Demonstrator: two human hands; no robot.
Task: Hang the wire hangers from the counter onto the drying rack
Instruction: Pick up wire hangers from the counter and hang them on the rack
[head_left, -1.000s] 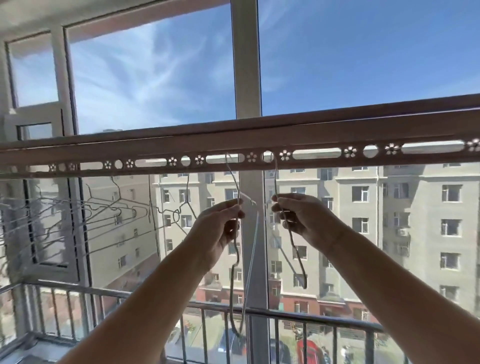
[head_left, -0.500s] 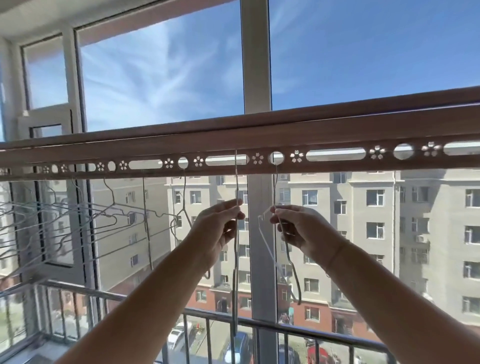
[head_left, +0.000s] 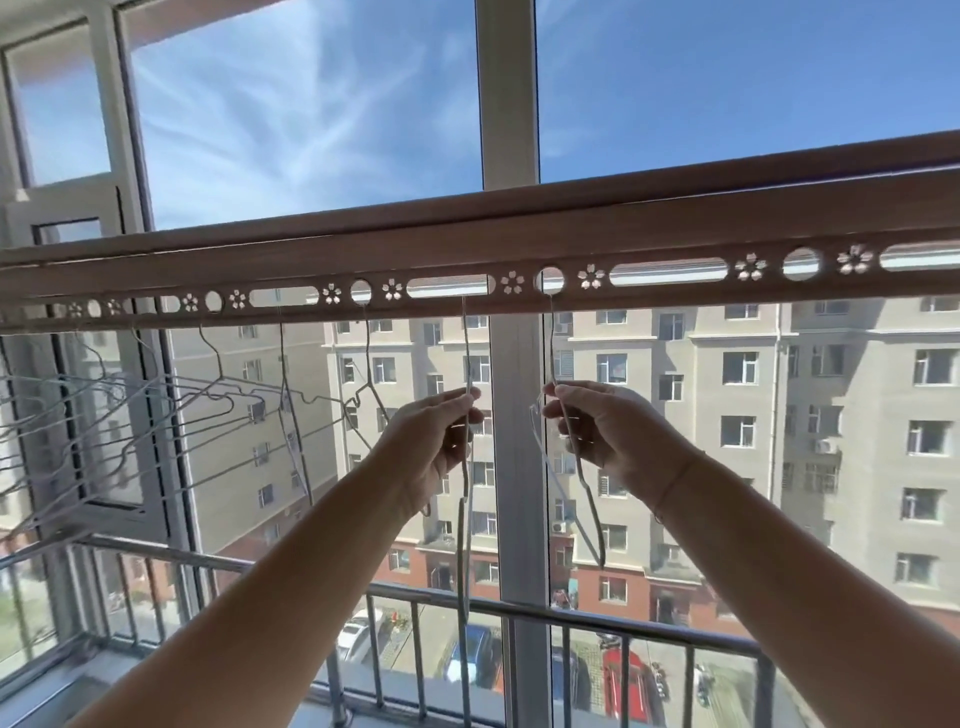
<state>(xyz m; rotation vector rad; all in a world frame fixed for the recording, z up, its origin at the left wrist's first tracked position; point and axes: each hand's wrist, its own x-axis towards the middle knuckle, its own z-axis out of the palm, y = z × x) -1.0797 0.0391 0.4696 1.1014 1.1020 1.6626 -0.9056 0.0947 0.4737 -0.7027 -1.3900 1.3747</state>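
The drying rack's brown bar (head_left: 467, 254), punched with round and oblong holes, runs across the view at head height. My left hand (head_left: 436, 441) pinches the neck of a thin wire hanger (head_left: 466, 545) whose hook sits in an oblong slot. My right hand (head_left: 602, 431) pinches a second wire hanger (head_left: 589, 499) hooked into the round hole just right of it. Both hang edge-on below my hands. Several more wire hangers (head_left: 156, 410) hang from the bar to the left.
A white window post (head_left: 511, 467) stands right behind the two held hangers. A metal balcony railing (head_left: 571, 618) crosses below. An open window sash (head_left: 83, 364) sits at the left behind the hung hangers. Apartment buildings and parked cars lie outside.
Both hangers' hooks have gone up into the bar's holes and now hang straight from it. My hands stay on their necks. The view has shifted slightly to the left.
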